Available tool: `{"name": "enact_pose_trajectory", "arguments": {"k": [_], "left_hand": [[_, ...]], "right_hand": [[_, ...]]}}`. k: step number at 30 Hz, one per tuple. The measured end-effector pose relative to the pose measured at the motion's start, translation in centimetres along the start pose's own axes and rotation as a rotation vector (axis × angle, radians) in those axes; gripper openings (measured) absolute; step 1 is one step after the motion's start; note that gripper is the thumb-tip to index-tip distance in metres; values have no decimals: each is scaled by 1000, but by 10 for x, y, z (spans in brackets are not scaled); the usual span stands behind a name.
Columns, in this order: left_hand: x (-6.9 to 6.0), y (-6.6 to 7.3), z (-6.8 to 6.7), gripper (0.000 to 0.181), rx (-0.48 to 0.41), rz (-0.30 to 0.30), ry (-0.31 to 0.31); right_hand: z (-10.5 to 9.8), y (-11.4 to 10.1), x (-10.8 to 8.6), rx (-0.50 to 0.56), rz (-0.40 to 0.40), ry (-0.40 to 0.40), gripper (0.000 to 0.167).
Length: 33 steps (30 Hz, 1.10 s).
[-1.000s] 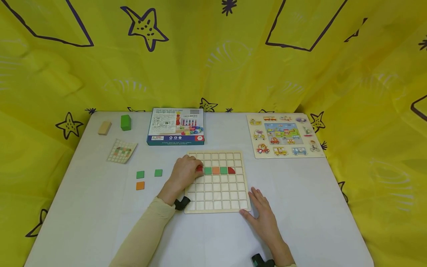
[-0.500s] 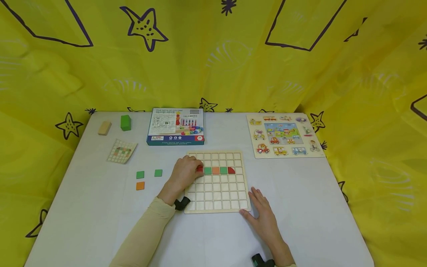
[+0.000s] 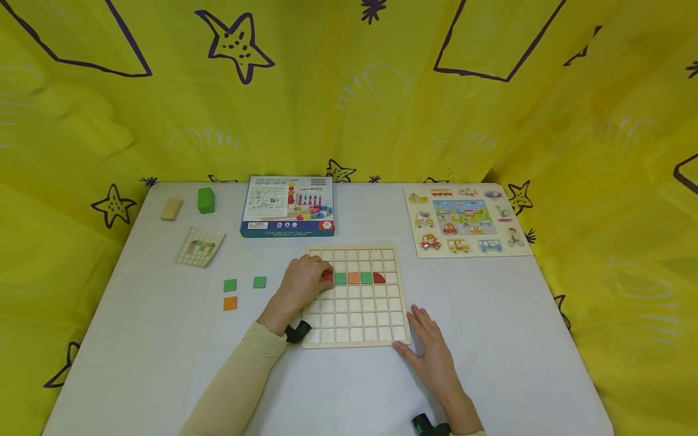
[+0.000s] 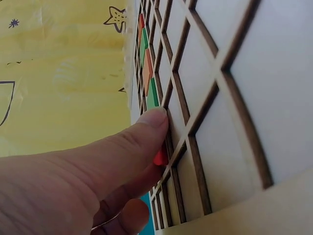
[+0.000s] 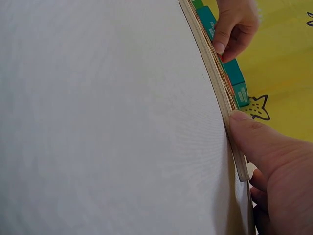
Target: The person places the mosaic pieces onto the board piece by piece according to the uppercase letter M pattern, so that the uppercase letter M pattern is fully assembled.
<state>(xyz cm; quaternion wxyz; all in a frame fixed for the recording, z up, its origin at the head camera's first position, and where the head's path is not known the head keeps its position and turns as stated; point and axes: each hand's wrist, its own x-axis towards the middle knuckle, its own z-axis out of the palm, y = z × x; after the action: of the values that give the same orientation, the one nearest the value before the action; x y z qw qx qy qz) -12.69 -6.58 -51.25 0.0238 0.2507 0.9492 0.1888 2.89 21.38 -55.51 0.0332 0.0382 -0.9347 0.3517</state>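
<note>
My left hand [image 3: 301, 280] pinches a red tile [image 4: 160, 157] between thumb and fingers at the left end of a coloured row on the wooden grid board [image 3: 355, 318]. Much of that tile is hidden by the fingers. To its right in the same row lie a green tile [image 3: 340, 278], an orange tile [image 3: 354, 278], another green tile [image 3: 366, 278] and a red quarter-round tile [image 3: 378, 278]. My right hand [image 3: 431, 351] rests at the board's lower right corner, fingers extended, its thumb touching the board's edge in the right wrist view.
Two loose green tiles [image 3: 230, 284] and an orange tile [image 3: 230, 303] lie left of the board. Behind them is a pattern card [image 3: 199, 247]. Farther back stand a green block [image 3: 205, 200], a wooden block [image 3: 171, 209] and a box [image 3: 287, 207]. A vehicle puzzle [image 3: 466, 221] lies back right.
</note>
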Motion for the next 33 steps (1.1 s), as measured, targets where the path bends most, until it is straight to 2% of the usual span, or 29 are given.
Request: {"name": "enact_pose_trajectory", "arguments": {"k": [8,16,20,33], "left_hand": [[0,-1,-1,23,6,20,16],[-1,-5,0,21,-23,71,51],[0,-5,0,20,-48,60,39],[-2,-6,1,20,-37,28,30]], "right_hand": [[0,1,0,8,1,-9,73],[1,2,0,17,6,-4,74],[2,3,0,8,1,3,73],[2,2,1,0,8,-1,73]]}}
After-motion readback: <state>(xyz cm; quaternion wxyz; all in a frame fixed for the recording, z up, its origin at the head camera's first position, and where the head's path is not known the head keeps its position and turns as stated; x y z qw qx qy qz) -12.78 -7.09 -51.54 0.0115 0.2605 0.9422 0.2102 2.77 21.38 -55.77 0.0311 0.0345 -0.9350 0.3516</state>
